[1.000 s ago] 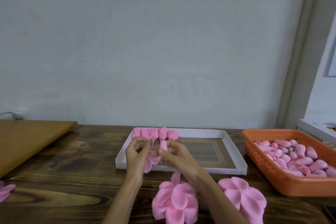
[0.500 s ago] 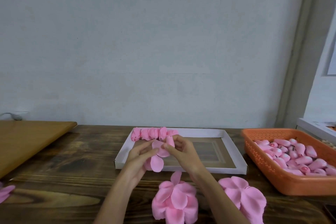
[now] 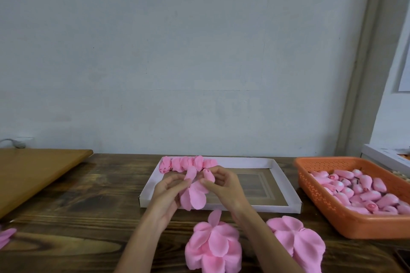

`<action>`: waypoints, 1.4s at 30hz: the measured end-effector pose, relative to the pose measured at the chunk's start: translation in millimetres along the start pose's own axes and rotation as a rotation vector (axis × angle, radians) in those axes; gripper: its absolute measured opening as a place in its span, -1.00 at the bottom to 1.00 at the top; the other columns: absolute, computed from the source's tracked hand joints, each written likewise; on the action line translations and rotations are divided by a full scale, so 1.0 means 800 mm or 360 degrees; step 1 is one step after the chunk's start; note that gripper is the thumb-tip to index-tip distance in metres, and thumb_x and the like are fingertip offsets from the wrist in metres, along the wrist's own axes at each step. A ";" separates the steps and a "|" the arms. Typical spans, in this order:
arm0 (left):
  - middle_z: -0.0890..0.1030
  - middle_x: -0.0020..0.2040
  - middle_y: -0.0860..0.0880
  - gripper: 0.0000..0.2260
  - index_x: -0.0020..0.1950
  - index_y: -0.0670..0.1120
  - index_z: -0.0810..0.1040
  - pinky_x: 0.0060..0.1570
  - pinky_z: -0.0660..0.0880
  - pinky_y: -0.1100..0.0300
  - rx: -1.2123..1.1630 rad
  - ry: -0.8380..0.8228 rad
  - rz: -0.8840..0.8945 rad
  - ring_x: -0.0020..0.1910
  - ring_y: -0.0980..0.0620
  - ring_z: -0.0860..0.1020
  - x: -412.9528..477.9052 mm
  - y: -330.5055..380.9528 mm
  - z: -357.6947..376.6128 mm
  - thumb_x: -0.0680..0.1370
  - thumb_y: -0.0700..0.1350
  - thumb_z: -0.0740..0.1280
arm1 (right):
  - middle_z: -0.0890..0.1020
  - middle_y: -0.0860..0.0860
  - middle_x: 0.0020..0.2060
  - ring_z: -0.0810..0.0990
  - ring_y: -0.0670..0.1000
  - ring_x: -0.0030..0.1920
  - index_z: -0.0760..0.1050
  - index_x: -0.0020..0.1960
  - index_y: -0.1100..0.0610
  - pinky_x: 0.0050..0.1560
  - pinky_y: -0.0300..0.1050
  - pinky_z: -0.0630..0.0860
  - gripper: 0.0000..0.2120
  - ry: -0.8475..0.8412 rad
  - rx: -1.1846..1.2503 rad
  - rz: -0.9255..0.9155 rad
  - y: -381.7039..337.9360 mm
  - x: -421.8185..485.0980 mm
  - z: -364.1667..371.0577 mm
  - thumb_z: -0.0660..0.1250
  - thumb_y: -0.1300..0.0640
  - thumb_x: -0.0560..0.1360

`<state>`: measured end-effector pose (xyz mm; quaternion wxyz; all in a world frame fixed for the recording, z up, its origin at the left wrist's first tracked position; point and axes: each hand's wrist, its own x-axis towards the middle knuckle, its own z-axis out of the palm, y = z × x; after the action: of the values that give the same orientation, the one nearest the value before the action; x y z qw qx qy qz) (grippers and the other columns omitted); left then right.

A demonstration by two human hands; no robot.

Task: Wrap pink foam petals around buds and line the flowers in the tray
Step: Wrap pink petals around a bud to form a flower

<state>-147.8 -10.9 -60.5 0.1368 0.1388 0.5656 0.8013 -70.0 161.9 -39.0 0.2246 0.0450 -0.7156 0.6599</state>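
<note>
A pink foam petal piece (image 3: 194,196) hangs between both hands over the front left of the white tray (image 3: 286,184). My left hand (image 3: 168,193) pinches its upper petal at the left. My right hand (image 3: 224,186) grips a small pink bud (image 3: 209,175) against the piece. A row of several finished pink flowers (image 3: 188,163) lies along the tray's back left edge. Two stacks of loose petal pieces (image 3: 214,248) (image 3: 297,244) lie on the table in front of the tray.
An orange perforated basket (image 3: 332,208) full of pink buds stands at the right. A light wooden board (image 3: 33,175) lies at the left. More pink petals (image 3: 6,236) show at the left edge. A white box (image 3: 386,155) sits behind the basket.
The petal piece has opened out and hangs lower and wider between my hands. My left hand shifted from cupping the piece to pinching one raised petal; the bud stays in my right hand.
</note>
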 end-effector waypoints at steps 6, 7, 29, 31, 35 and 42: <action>0.71 0.22 -0.21 -0.50 0.35 -0.18 0.60 0.25 0.59 -0.22 0.0001 -0.0146 -0.0018 0.25 -0.23 0.66 -0.005 0.002 0.002 0.41 -0.21 0.55 | 0.76 0.08 -0.06 0.73 0.10 0.02 0.66 0.05 0.20 0.03 -0.08 0.67 -0.89 0.0094 0.0082 0.0001 -0.003 0.000 -0.003 0.50 0.28 0.53; 0.71 0.21 -0.21 -0.51 0.34 -0.19 0.61 0.26 0.58 -0.20 0.0024 -0.0172 -0.0022 0.24 -0.22 0.67 -0.005 0.002 0.004 0.41 -0.24 0.55 | 0.76 0.09 -0.06 0.73 0.10 0.02 0.66 0.05 0.21 0.02 -0.10 0.66 -0.89 0.0109 0.0114 0.0008 -0.003 0.001 -0.004 0.50 0.28 0.53; 0.76 0.09 -0.09 -0.70 0.20 -0.01 0.72 0.18 0.61 -0.32 0.0298 0.0138 0.0052 0.15 -0.14 0.71 -0.002 -0.007 0.006 0.49 -0.05 0.60 | 0.75 0.15 -0.04 0.73 0.10 0.01 0.71 0.04 0.16 0.04 -0.06 0.64 -0.91 -0.0070 0.0240 -0.0163 -0.006 0.000 0.001 0.51 0.18 0.55; 0.76 0.08 -0.09 -0.68 0.19 0.00 0.73 0.18 0.61 -0.33 0.0304 0.0143 0.0059 0.14 -0.15 0.71 -0.003 -0.005 0.007 0.46 -0.02 0.62 | 0.76 0.15 -0.03 0.74 0.12 0.02 0.71 0.04 0.15 0.05 -0.05 0.64 -0.91 -0.0087 0.0219 -0.0163 -0.004 0.000 0.002 0.51 0.19 0.54; 0.77 0.05 -0.08 -0.59 0.13 0.02 0.76 0.18 0.62 -0.30 0.0310 0.0122 0.0078 0.11 -0.13 0.73 -0.006 -0.003 0.009 0.32 0.11 0.63 | 0.76 0.14 -0.02 0.74 0.19 0.06 0.71 0.06 0.13 0.15 0.12 0.66 -0.84 -0.0115 0.0161 -0.0160 -0.001 -0.001 0.006 0.54 0.12 0.50; 0.78 0.02 0.03 -0.65 0.03 0.15 0.78 -0.06 0.64 0.02 0.0358 0.0148 0.0129 0.06 0.02 0.73 -0.010 -0.001 0.012 0.29 0.20 0.62 | 0.77 0.03 -0.07 0.75 0.07 0.01 0.71 0.06 0.12 0.16 0.13 0.66 -0.85 -0.0071 -0.0185 -0.0172 0.001 -0.002 0.006 0.55 0.13 0.50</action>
<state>-136.8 -5.0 -58.5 0.0615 0.1386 0.6516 0.7433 -70.2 157.0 -40.8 0.2461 0.0850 -0.7541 0.6029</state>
